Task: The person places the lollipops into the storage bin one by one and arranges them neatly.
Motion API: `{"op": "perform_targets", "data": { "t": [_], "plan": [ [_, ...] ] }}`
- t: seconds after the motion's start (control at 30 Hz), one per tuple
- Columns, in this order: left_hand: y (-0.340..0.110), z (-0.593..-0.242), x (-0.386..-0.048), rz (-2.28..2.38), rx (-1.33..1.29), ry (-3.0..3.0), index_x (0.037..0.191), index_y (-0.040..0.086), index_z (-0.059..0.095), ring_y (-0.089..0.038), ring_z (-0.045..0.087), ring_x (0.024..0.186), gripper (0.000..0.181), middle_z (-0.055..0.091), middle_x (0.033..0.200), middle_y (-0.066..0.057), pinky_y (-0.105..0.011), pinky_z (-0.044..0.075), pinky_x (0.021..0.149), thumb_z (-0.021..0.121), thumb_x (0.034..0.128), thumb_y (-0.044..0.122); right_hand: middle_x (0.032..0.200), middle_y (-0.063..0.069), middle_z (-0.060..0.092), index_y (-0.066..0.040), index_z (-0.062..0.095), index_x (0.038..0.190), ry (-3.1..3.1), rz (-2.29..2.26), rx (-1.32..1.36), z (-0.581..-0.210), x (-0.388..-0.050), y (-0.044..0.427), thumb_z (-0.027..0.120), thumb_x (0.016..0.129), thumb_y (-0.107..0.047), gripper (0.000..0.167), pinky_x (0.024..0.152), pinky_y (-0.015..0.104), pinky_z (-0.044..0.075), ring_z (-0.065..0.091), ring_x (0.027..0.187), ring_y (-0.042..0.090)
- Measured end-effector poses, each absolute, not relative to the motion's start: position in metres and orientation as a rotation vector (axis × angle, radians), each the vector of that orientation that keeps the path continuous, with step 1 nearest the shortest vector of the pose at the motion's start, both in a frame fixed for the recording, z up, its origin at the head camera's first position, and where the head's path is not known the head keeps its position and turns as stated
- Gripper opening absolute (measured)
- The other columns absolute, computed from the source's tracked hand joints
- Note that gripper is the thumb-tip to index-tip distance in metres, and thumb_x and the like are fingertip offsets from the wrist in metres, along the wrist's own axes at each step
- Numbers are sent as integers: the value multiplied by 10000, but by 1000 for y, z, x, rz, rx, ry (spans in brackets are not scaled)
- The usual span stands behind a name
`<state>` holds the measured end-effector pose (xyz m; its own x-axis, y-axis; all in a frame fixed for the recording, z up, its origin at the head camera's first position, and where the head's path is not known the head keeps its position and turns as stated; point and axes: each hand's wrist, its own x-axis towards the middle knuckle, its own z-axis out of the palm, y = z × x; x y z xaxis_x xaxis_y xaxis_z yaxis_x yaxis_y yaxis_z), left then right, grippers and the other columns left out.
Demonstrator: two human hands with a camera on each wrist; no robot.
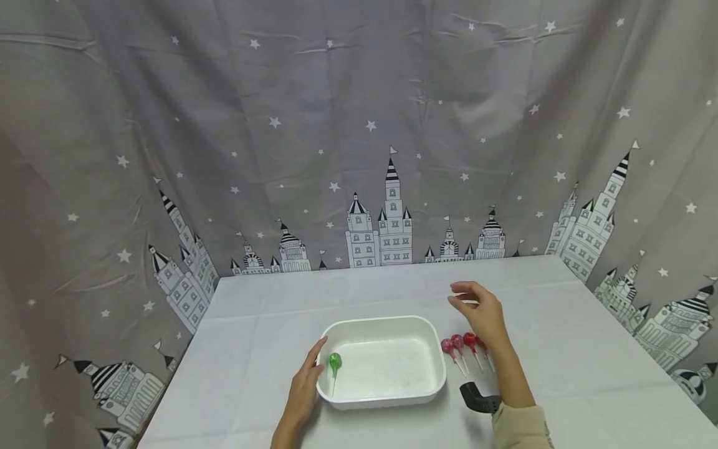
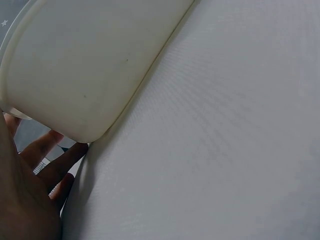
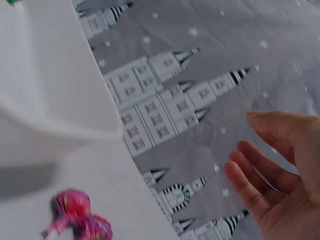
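Note:
A white tray [image 1: 387, 403] rests on the table, with a green lollipop [image 1: 335, 361] lying inside near its left wall. My left hand [image 1: 303, 386] touches the tray's left side, its fingers fairly straight; in the left wrist view, fingers [image 2: 62, 162] spread by the tray's outer corner. To the right of the tray lie pink lollipops [image 1: 447, 346] and red lollipops [image 1: 470, 340] in a row, sticks toward me. My right hand [image 1: 483, 315] hovers above and beyond that row, holding nothing, thumb and fingers apart. Its forearm partly covers the rightmost lollipop.
A white cloth covers the table [image 1: 252, 349]. Behind it hangs a grey curtain [image 1: 291, 156] printed with castles and stars. Near my right wrist is a black curved piece [image 1: 477, 398], which appears to be the wrist camera's mount.

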<state>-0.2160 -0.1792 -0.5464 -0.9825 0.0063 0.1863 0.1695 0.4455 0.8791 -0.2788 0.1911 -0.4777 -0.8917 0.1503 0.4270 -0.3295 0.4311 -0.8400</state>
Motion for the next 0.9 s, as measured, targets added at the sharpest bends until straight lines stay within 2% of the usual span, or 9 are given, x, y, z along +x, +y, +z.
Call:
{"op": "perform_targets", "data": {
  "t": [0.03, 0.3, 0.5, 0.73, 0.9],
  "plan": [
    [-179, -546, -216, -1570, -153, -2538, 1407, 285, 385, -325, 300, 1322, 499, 339, 1457, -74, -496, 233, 1072, 337, 937, 122, 1073, 53, 640, -135, 642, 1107, -2213, 1498, 133, -490, -286, 202, 689, 829, -284, 319, 759, 222, 527, 591, 932, 175],
    [-179, -544, -216, -1595, -167, -2516, 1404, 271, 394, -328, 299, 1323, 495, 342, 1456, -76, -498, 225, 1076, 339, 940, 108, 1133, 68, 612, -124, 600, 1196, -1951, 1800, -37, -552, -316, 269, 687, 824, -296, 419, 728, 206, 539, 615, 949, 164],
    [-178, -544, -213, -1606, -149, -2534, 1406, 281, 386, -325, 299, 1323, 493, 334, 1459, -75, -493, 224, 1076, 336, 944, 115, 1131, 87, 607, -50, 586, 1202, -1753, 2010, -218, -553, -300, 287, 743, 769, -274, 512, 735, 229, 541, 612, 946, 180],
    [-179, -544, -213, -1610, -158, -2523, 1404, 283, 389, -327, 296, 1323, 491, 337, 1458, -75, -496, 221, 1077, 336, 947, 114, 959, -84, 652, -53, 598, 1142, -1778, 2106, -343, -533, -263, 276, 745, 777, -229, 432, 722, 200, 541, 624, 857, 53],
    [-179, -544, -213, -1600, -155, -2531, 1402, 287, 392, -314, 293, 1327, 496, 339, 1458, -66, -481, 219, 1081, 339, 942, 109, 880, -168, 645, 21, 529, 1217, -1875, 2108, -441, -524, -246, 266, 697, 824, -178, 471, 712, 171, 526, 608, 820, -5]
  ]
}}
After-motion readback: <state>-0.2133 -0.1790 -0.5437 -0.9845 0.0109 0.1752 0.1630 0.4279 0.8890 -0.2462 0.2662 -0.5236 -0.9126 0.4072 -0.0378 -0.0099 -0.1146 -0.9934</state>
